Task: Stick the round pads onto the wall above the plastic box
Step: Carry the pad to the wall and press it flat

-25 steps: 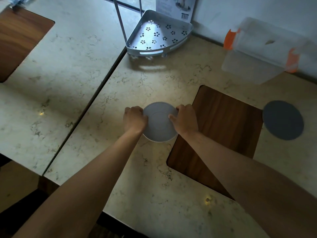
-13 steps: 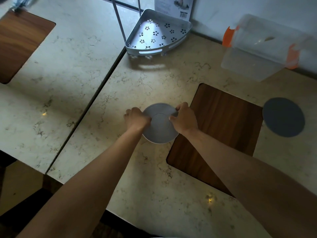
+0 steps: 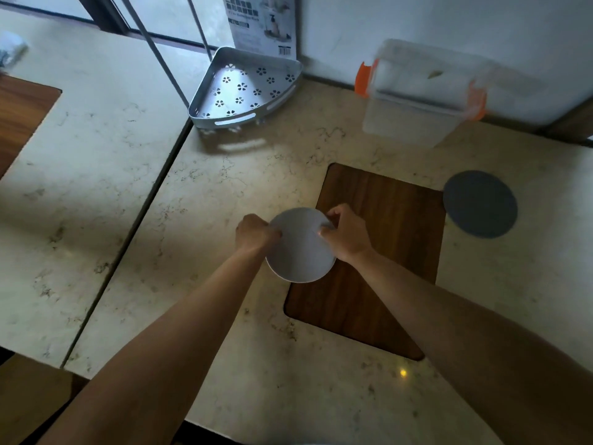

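Note:
A light grey round pad [image 3: 300, 248] is held between both hands above the marble counter, partly over the wooden inset. My left hand [image 3: 255, 232] pinches its left edge. My right hand [image 3: 345, 234] grips its upper right edge, fingers curled over the rim. A second, darker round pad [image 3: 480, 203] lies flat on the counter at the right. The clear plastic box [image 3: 420, 91] with orange clips stands against the white wall [image 3: 449, 20] at the back right.
A perforated metal corner shelf [image 3: 247, 91] sits at the back, with its printed packaging [image 3: 261, 24] leaning behind it. A wooden inset [image 3: 372, 258] lies in the counter. A seam [image 3: 134, 226] splits the two counters, with another wooden inset [image 3: 19, 114] at far left.
The pad has been lifted and tilted, with its lower edge now nearer me. Both hands keep their grip on it. The view has shifted so the wall shows more.

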